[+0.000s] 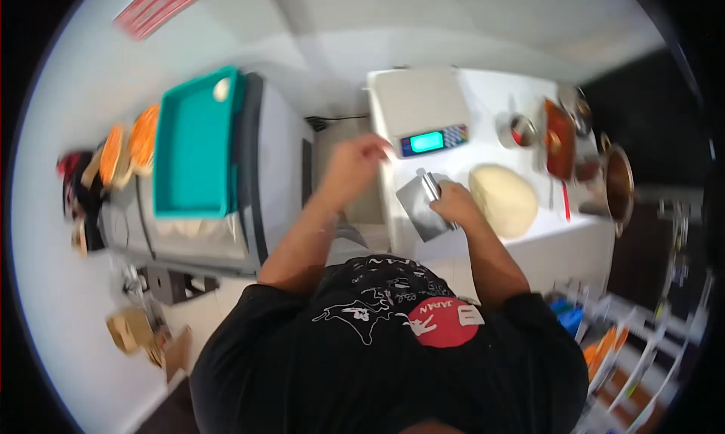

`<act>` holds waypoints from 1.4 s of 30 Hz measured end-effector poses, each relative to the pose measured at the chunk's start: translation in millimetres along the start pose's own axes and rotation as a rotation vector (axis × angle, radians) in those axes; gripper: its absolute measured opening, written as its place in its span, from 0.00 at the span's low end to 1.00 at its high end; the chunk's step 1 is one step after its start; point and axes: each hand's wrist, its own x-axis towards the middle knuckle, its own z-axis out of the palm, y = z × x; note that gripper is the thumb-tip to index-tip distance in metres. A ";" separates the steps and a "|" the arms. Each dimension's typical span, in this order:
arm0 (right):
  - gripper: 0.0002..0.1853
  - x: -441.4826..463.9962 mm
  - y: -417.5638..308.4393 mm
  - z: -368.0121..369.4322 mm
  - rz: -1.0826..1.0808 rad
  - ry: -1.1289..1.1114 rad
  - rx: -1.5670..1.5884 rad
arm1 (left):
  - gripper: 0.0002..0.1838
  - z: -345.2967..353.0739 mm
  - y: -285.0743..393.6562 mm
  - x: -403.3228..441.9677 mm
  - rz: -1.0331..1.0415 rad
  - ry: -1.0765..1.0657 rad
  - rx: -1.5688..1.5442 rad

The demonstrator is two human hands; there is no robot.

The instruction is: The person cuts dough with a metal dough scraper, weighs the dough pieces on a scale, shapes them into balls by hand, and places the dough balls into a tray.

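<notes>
My right hand [456, 202] is closed around the rolled metal handle of a bench scraper [423, 207], whose flat blade lies over the table's near left corner. Beside that hand rests a large, smooth lump of pale dough [504, 200]. My left hand [355, 166] is raised at the table's left edge with its fingers pinched together. Something small and whitish shows at its fingertips, too blurred to make out. Just beyond it stands a digital scale [419, 102] with a lit green display.
On the left, a teal tray [192, 147] holds one small dough ball [221, 89] on a grey-topped unit. Orange rolls [143, 140] lie behind it. A metal cup [522, 130], a brown container [559, 140] and a large pot [619, 185] stand on the white table [483, 94].
</notes>
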 end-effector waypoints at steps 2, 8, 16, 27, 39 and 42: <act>0.16 10.0 -52.7 -26.2 -0.130 -0.070 0.112 | 0.13 8.9 -2.4 -23.3 -0.168 -0.050 -0.123; 0.20 51.9 -278.8 -21.5 -0.873 0.467 0.531 | 0.19 -92.9 -25.7 -38.2 0.200 0.841 -0.659; 0.22 158.7 -412.5 10.3 -0.639 -0.301 0.967 | 0.29 -400.3 -157.0 -17.8 0.177 1.379 -1.016; 0.26 179.6 -459.2 -2.8 -0.386 -0.190 1.251 | 0.33 -435.4 -244.2 153.1 -0.076 1.513 -0.769; 0.25 168.3 -456.2 -6.1 -0.454 -0.166 1.195 | 0.29 -440.7 -224.0 129.9 0.235 1.358 -1.279; 0.22 162.1 -448.8 -8.8 -0.450 -0.164 1.179 | 0.27 -446.4 -203.4 108.5 0.381 1.238 -1.361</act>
